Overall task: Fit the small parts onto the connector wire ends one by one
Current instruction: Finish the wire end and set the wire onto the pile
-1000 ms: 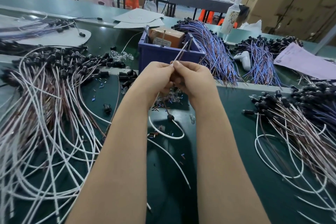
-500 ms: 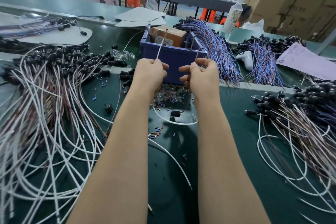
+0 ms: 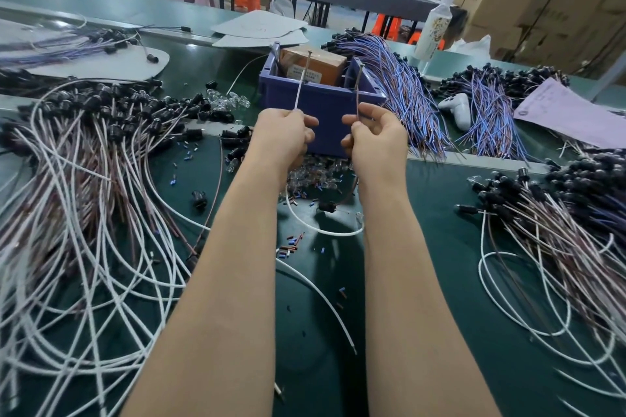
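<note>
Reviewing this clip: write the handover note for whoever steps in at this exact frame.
Left hand: pinching the white wire end, pointing up.
Right hand: pinching the brown wire end, also upright. The hands are apart.
Both wires hang down to one black connector on the mat.
Loose small parts lie before the blue bin.
Done: cannot tell whether these ends carry parts.
Left: the tangled harness pile.

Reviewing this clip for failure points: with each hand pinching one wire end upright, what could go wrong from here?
The left hand holds the white wire and the right hand the brown wire, both by fingertip pinch; either could slip. The hanging white loop might snag the loose small parts and drag them. Whether a part is already fitted on either tip is too small to tell.
</note>
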{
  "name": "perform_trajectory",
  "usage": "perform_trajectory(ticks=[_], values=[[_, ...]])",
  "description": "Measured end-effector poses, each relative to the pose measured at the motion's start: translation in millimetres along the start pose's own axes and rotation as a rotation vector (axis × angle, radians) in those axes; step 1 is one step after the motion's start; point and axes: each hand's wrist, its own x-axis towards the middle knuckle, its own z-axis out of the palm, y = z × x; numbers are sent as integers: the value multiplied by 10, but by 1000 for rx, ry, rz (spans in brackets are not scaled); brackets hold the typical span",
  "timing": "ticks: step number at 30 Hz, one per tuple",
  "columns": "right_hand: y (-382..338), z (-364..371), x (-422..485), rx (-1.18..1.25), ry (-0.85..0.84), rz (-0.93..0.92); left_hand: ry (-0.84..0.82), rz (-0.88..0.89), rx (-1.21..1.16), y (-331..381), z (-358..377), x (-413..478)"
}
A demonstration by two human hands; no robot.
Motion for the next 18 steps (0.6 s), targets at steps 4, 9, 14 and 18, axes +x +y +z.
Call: perform_trajectory(ticks=[4, 9, 14, 18], values=[[2, 8, 6, 4, -8, 4, -19, 3, -5, 11, 7, -6], [4, -2, 10, 2, -2, 7, -21, 7, -13, 15, 7, -17], [3, 2, 12, 5, -6, 9, -44, 11, 3, 28, 10, -30], [0, 4, 12, 7, 0, 11, -50, 18, 6, 29, 7, -36]])
